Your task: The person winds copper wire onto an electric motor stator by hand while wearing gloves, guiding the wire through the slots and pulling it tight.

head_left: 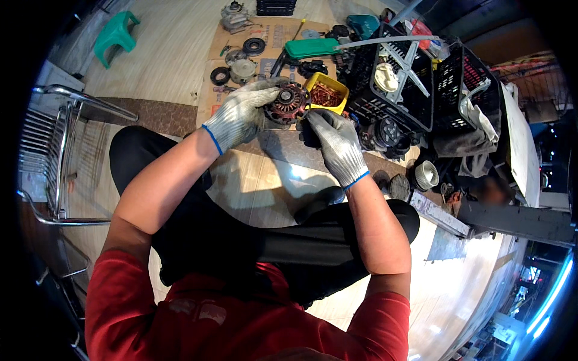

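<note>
In front of me I hold a round motor part with copper windings (288, 103), a metal hub at its middle. My left hand (244, 114), in a white knit glove with a blue cuff, is closed around its left side. My right hand (332, 135), gloved the same way with dark, stained fingers, is curled close against the right edge of the part. What the right fingertips pinch, if anything, is hidden. Just beyond them stands a yellow bin (341, 96) with copper pieces (325, 94) inside.
Flattened cardboard (265, 33) bears black rings (254, 46), a round metal housing (242, 71) and a green-headed tool (312, 48). Black crates (385, 78) full of parts stand at right, near a white fan wheel (426, 174). A metal chair (60, 156) and green stool (115, 37) are at left.
</note>
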Action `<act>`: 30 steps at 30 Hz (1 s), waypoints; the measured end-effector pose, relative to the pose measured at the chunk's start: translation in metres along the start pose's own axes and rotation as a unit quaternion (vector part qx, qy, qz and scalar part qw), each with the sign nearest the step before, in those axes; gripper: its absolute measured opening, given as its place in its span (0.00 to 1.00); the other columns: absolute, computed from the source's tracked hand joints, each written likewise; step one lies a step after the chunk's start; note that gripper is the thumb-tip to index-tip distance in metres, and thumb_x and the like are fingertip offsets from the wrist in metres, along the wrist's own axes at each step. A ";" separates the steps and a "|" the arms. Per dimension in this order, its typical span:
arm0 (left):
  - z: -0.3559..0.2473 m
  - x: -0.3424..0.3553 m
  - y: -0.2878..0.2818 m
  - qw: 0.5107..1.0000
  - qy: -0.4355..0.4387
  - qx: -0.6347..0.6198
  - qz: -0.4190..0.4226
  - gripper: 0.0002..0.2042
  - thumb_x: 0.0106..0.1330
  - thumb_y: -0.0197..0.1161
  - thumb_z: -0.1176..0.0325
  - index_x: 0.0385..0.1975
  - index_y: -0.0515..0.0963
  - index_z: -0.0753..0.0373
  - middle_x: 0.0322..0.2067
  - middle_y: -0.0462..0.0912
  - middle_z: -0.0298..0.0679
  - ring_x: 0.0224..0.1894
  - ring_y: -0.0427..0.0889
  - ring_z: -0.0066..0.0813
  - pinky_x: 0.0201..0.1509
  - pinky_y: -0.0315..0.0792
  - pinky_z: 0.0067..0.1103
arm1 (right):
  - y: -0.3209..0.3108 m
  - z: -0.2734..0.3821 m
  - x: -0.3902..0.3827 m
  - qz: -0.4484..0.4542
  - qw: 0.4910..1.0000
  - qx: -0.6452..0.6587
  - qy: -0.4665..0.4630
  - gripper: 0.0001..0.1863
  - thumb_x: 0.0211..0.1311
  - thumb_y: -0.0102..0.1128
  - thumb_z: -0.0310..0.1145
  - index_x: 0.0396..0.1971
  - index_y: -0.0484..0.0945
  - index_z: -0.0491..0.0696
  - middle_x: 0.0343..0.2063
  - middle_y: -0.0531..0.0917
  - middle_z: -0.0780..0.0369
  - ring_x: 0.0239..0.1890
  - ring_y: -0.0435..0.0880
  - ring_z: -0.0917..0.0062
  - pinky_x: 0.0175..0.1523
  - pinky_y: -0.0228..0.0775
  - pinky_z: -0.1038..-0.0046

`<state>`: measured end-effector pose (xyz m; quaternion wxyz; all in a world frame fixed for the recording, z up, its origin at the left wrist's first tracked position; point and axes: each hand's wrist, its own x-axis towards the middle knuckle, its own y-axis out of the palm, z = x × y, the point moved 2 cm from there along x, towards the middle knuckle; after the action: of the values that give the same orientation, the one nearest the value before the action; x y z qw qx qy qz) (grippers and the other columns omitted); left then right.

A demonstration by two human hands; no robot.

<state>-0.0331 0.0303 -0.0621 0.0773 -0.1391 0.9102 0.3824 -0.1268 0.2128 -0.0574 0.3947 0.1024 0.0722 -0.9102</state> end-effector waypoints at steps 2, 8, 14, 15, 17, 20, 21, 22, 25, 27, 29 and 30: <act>0.001 0.003 -0.004 1.000 0.014 0.002 -0.001 0.20 0.73 0.49 0.74 0.64 0.61 0.70 0.56 0.75 0.55 0.54 0.81 0.45 0.53 0.85 0.37 | -0.003 0.005 0.001 0.001 1.000 -0.011 -0.012 0.17 0.70 0.56 0.37 0.44 0.80 0.37 0.32 0.84 0.62 0.30 0.81 0.83 0.36 0.73 0.80; -0.011 0.015 -0.021 0.995 0.076 -0.047 -0.036 0.19 0.73 0.49 0.74 0.63 0.62 0.69 0.56 0.74 0.55 0.55 0.81 0.46 0.55 0.83 0.40 | -0.058 0.004 0.042 -0.122 0.984 -0.127 -0.036 0.21 0.68 0.57 0.41 0.50 0.80 0.38 0.40 0.86 0.55 0.41 0.84 0.72 0.49 0.74 0.74; -0.028 0.008 -0.009 0.991 0.113 -0.053 -0.051 0.19 0.74 0.48 0.74 0.63 0.63 0.70 0.56 0.75 0.55 0.52 0.82 0.44 0.52 0.84 0.39 | -0.182 -0.096 0.112 -0.186 0.896 -0.396 0.072 0.26 0.62 0.54 0.50 0.45 0.83 0.41 0.46 0.82 0.44 0.53 0.80 0.53 0.57 0.71 0.61; -0.032 0.005 -0.010 0.990 0.110 -0.063 -0.055 0.18 0.74 0.48 0.75 0.62 0.64 0.69 0.55 0.75 0.55 0.52 0.82 0.44 0.52 0.84 0.39 | -0.185 -0.106 0.113 -0.212 0.895 -0.378 0.103 0.26 0.62 0.54 0.50 0.43 0.83 0.41 0.47 0.82 0.44 0.54 0.80 0.54 0.58 0.71 0.61; -0.036 0.004 -0.017 0.990 0.107 -0.070 -0.061 0.18 0.74 0.48 0.74 0.62 0.64 0.69 0.55 0.75 0.54 0.51 0.83 0.44 0.52 0.84 0.39 | -0.191 -0.124 0.121 -0.178 0.853 -0.456 0.181 0.26 0.62 0.53 0.50 0.43 0.83 0.40 0.47 0.81 0.43 0.56 0.79 0.55 0.59 0.70 0.60; -0.037 0.004 -0.034 0.989 0.103 -0.045 -0.093 0.18 0.75 0.48 0.73 0.62 0.64 0.68 0.56 0.75 0.53 0.53 0.82 0.44 0.54 0.82 0.40 | -0.162 -0.145 0.133 -0.147 0.800 -0.531 0.239 0.26 0.62 0.55 0.54 0.45 0.84 0.47 0.49 0.82 0.48 0.55 0.80 0.56 0.59 0.72 0.60; -0.038 0.008 -0.031 0.990 0.095 -0.028 -0.105 0.19 0.75 0.47 0.72 0.64 0.62 0.68 0.57 0.74 0.53 0.55 0.80 0.45 0.57 0.80 0.42 | -0.163 -0.159 0.138 -0.146 0.801 -0.523 0.252 0.26 0.62 0.54 0.55 0.45 0.84 0.48 0.49 0.82 0.49 0.55 0.80 0.56 0.59 0.72 0.60; -0.039 0.009 -0.032 0.988 0.091 -0.010 -0.121 0.20 0.76 0.47 0.72 0.65 0.61 0.68 0.58 0.73 0.53 0.57 0.79 0.46 0.59 0.79 0.43 | -0.154 -0.167 0.149 -0.123 0.812 -0.515 0.247 0.28 0.64 0.52 0.56 0.47 0.84 0.48 0.49 0.82 0.49 0.55 0.80 0.57 0.59 0.72 0.60; -0.039 0.018 -0.035 0.989 0.086 -0.008 -0.124 0.21 0.75 0.48 0.71 0.65 0.61 0.69 0.59 0.72 0.54 0.58 0.78 0.47 0.60 0.77 0.45 | -0.140 -0.211 0.188 -0.098 0.802 -0.574 0.130 0.31 0.63 0.51 0.62 0.51 0.82 0.51 0.49 0.84 0.52 0.55 0.81 0.58 0.59 0.72 0.61; -0.035 0.016 -0.039 0.985 0.105 -0.008 -0.134 0.21 0.74 0.50 0.70 0.65 0.61 0.69 0.59 0.72 0.54 0.58 0.78 0.47 0.61 0.77 0.46 | -0.106 -0.212 0.203 -0.054 0.784 -0.583 0.209 0.35 0.63 0.47 0.66 0.51 0.82 0.51 0.51 0.83 0.53 0.58 0.79 0.58 0.61 0.69 0.61; -0.033 0.019 -0.046 0.984 0.115 -0.032 -0.133 0.22 0.72 0.52 0.70 0.64 0.61 0.68 0.59 0.71 0.54 0.59 0.76 0.49 0.61 0.76 0.47 | -0.073 -0.206 0.213 -0.013 0.814 -0.536 0.221 0.36 0.61 0.48 0.68 0.54 0.81 0.53 0.53 0.82 0.52 0.60 0.77 0.58 0.63 0.67 0.61; -0.032 0.023 -0.045 0.983 0.106 -0.034 -0.148 0.22 0.72 0.53 0.71 0.65 0.62 0.68 0.59 0.72 0.54 0.59 0.77 0.49 0.60 0.77 0.47 | -0.069 -0.216 0.223 -0.030 0.809 -0.538 0.234 0.37 0.60 0.49 0.69 0.57 0.79 0.54 0.56 0.80 0.52 0.62 0.75 0.58 0.64 0.66 0.62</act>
<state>-0.0421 -0.0267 -0.0758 0.0311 -0.3147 0.8688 0.3809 -0.2982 0.1489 -0.3173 0.3307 0.0812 0.6432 -0.6858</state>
